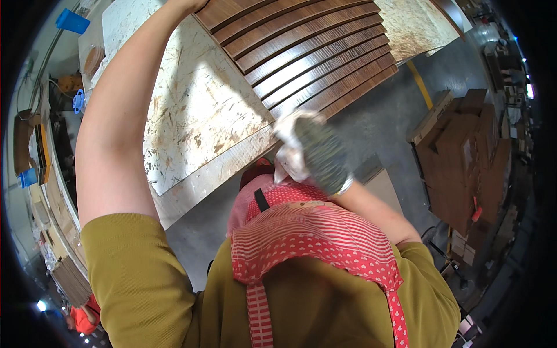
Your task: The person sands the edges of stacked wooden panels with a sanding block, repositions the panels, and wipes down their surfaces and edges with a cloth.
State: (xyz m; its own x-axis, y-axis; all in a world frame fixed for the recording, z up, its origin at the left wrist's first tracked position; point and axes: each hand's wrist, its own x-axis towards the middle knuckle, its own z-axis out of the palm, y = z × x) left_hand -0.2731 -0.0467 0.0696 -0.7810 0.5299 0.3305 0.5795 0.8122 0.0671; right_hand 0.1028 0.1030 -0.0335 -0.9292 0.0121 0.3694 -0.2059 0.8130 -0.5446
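Several glossy dark brown wood-grain boards [313, 55] lie overlapped in steps on a worn white worktable [191, 110]. My left arm stretches to the far side, where my left hand [191, 4] meets the boards' far left corner. Only a bit of that bare hand shows at the top edge; its fingers are out of sight. Close to my body, just off the boards' near edge, is my right hand [324, 152] in a grey-green glove, smeared by motion. It is closed on a crumpled white cloth [292, 163].
Stacked brown cartons [464, 156] stand on the grey floor to the right, beyond a yellow floor line [420, 85]. On the left are a blue container [72, 21] and a shelf with small items. A person in red [85, 316] is at the lower left.
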